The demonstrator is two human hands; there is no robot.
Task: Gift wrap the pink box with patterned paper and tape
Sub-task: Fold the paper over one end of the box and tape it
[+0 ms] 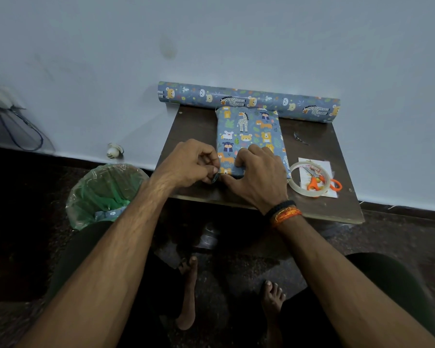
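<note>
The box, already covered in blue animal-print paper, is lying lengthwise in the middle of the small dark table, its far end almost touching the paper roll against the wall. My right hand is resting on the near end, fingers curled over the edge and pressing the paper down. My left hand is pinching a small paper flap at the near left corner, fingers clamped on it. Just right of the box, a tape ring is lying over orange-handled scissors. A green-lined bin is standing on the floor to the left.
</note>
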